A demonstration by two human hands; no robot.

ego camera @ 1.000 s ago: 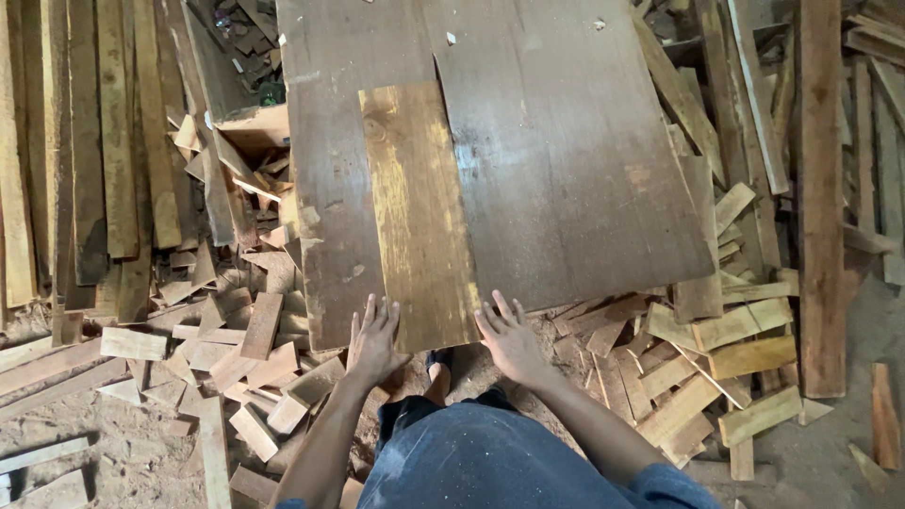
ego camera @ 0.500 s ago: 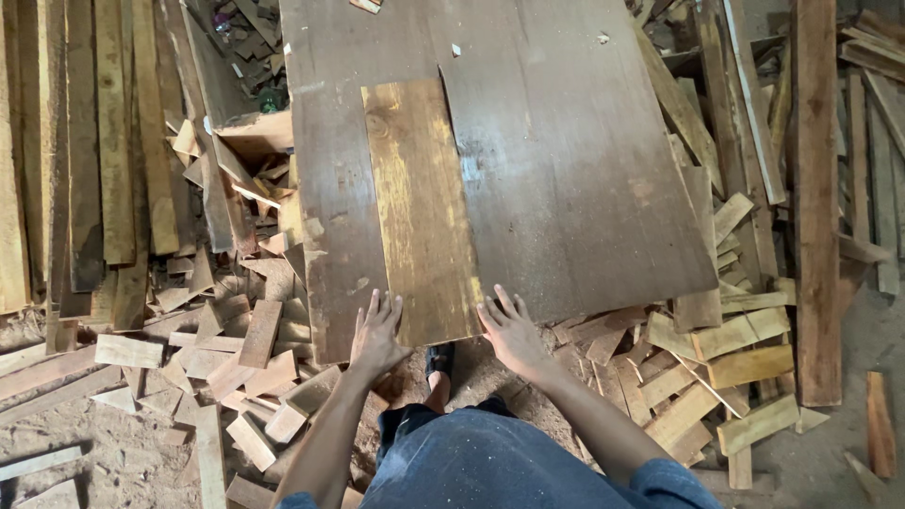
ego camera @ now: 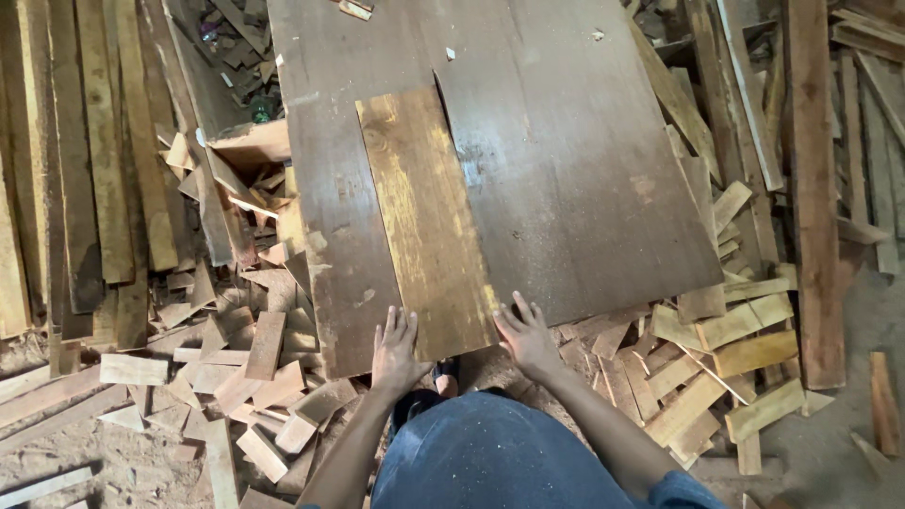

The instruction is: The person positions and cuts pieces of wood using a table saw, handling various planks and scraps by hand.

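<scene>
At the near edge of the big dark board [ego camera: 566,170], both hands lie flat, fingers spread, palms down, gripping nothing. Left hand [ego camera: 394,351] sits on the near end of the lighter yellowish plank [ego camera: 424,217]; right hand [ego camera: 528,337] sits just right of it on the dark panel's near edge. Plank's long axis runs near-to-far, straight away from the hands. Left hand is nearer to it. Offcuts [ego camera: 716,358] are heaped on both sides.

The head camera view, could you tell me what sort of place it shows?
Probably a timber workshop or woodyard: long rough planks stacked at the side, short pale wood offcuts heaped on the dusty floor, and a large dark wooden board.
</scene>
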